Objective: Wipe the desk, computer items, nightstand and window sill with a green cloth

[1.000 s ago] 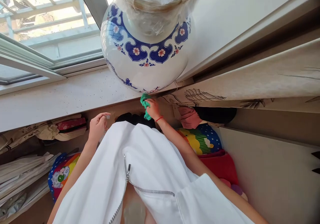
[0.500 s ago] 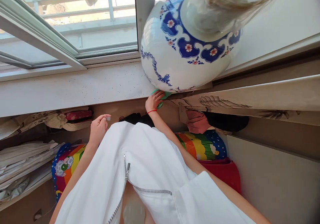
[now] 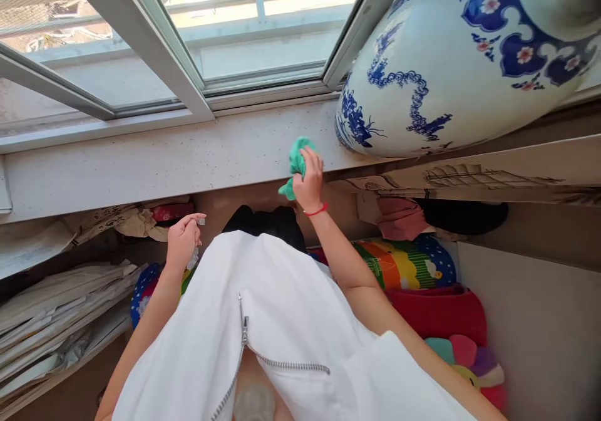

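Observation:
My right hand [image 3: 310, 176] is closed around a crumpled green cloth [image 3: 297, 156] at the front edge of the white speckled windowsill [image 3: 188, 161]. One end of the cloth hangs over that edge; a red string circles the wrist. To the right stands a big blue-and-white porcelain vase [image 3: 399, 95], tilted in the view, with its base on the sill. My left hand [image 3: 182, 240] hangs lower left, in front of the sill, fingers curled on a small whitish crumpled piece [image 3: 193, 258]. What this piece is made of I cannot tell.
Sliding window frames [image 3: 154, 39] run behind the sill. Stacked papers [image 3: 61, 308] fill a shelf at lower left. A curtain with a ship drawing [image 3: 488, 173], a pink cloth [image 3: 401, 217], a colourful bundle [image 3: 399, 263] and a red one [image 3: 436, 311] lie to the right.
My right hand has moved the green cloth from under the vase's side leftward along the sill. The view has shifted, so the vase sits further right. My left hand stays nearly still.

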